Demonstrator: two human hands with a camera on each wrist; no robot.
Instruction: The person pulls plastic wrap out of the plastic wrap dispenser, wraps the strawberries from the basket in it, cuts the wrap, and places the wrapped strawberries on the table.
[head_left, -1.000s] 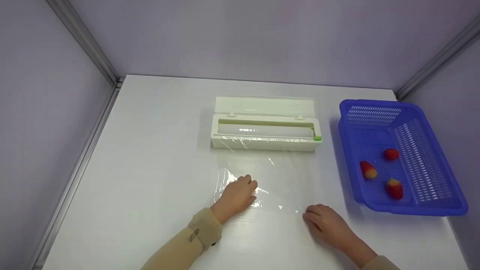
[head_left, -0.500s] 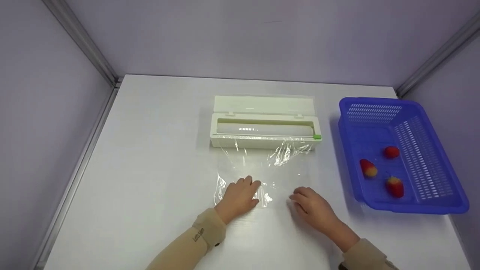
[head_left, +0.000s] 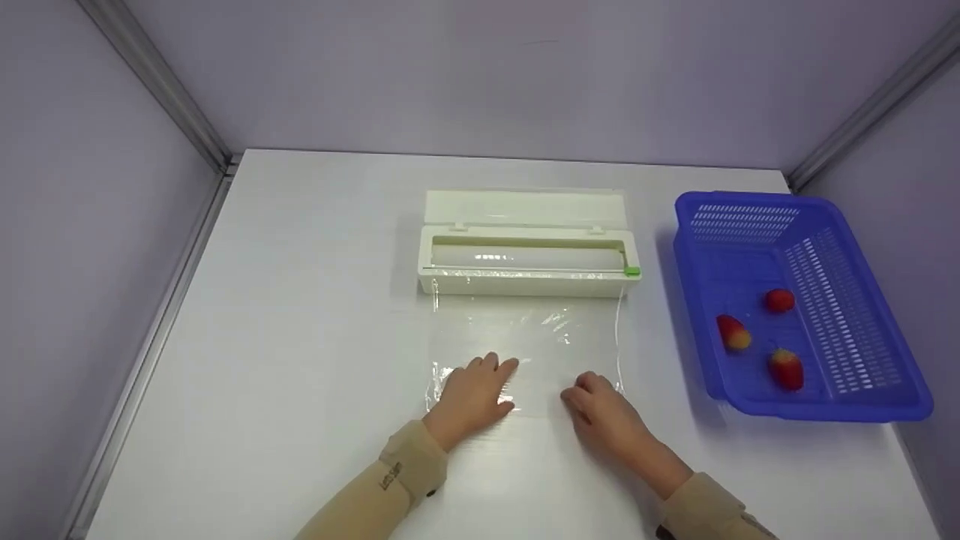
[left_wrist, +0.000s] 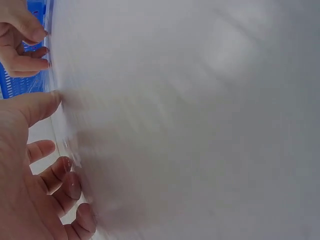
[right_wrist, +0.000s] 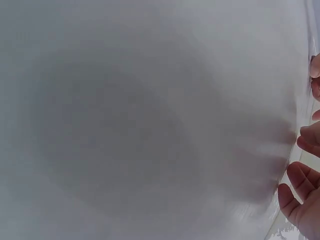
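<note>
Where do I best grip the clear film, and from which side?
Probably by its near edge, close to each corner, coming from the person's side: the clear film is a thin, wide sheet whose far end meets the white box, leaving the near edge to pinch. The left hand and right hand lie near it.

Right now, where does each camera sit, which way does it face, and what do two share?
Head: on the head, forward and down at the cling-film dispenser; left hand, right hand, both sleeves.
Left wrist: worn there, facing the white tabletop; both hands show.
Right wrist: worn there, facing the tabletop; fingers show, whose is unclear.
Shared: head and left wrist show the blue basket.
</note>
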